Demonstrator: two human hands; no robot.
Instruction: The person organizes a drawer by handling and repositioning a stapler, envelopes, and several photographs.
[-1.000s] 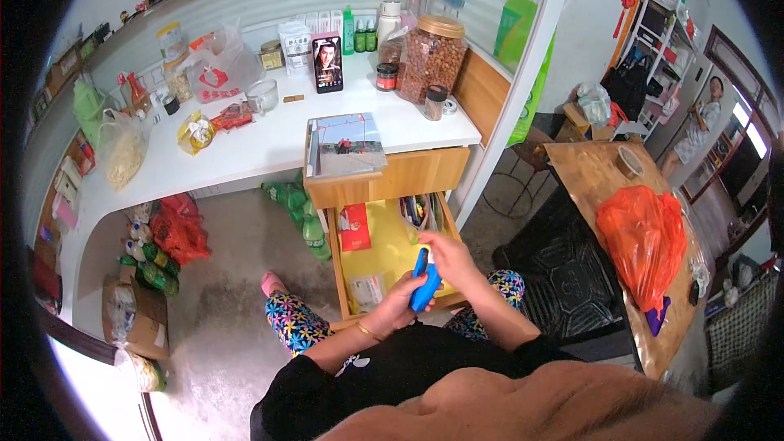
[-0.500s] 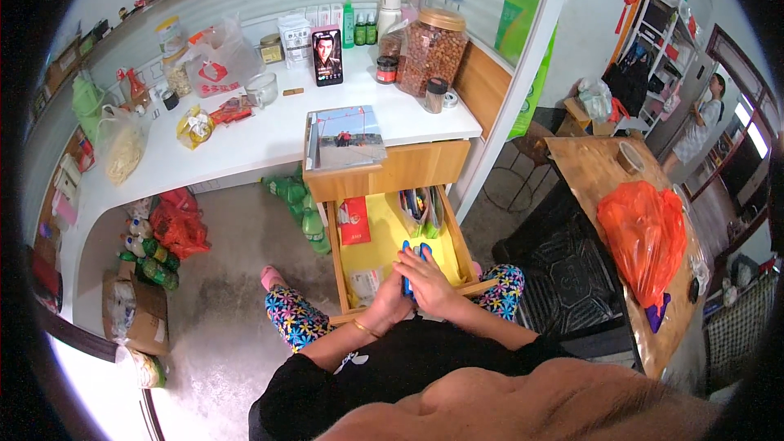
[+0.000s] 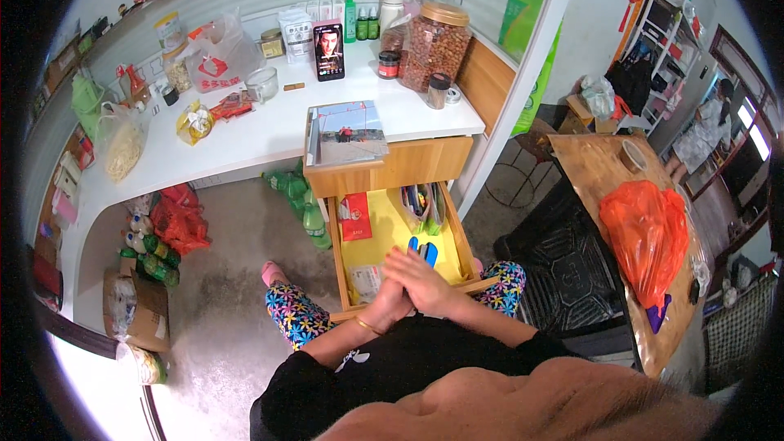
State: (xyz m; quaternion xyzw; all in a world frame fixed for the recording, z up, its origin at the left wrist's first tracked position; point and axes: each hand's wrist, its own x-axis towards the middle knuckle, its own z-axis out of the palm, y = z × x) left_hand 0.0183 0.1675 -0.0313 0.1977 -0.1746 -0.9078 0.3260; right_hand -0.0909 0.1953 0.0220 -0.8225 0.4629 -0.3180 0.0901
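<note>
Both hands meet over the open wooden drawer [image 3: 467,238] (yellow-lined). The right hand [image 3: 420,282] overlaps the left hand [image 3: 390,304], fingers curled around a blue object [image 3: 425,250] whose tip protrudes above them. How tightly it is gripped cannot be determined. A red packet [image 3: 354,217] lies nearby.

My left hand [image 3: 384,304] and right hand [image 3: 422,282] meet over the open yellow-lined drawer [image 3: 384,229], around a blue thing [image 3: 424,250]; a book [image 3: 347,132] lies on the counter [image 3: 245,135].
</note>
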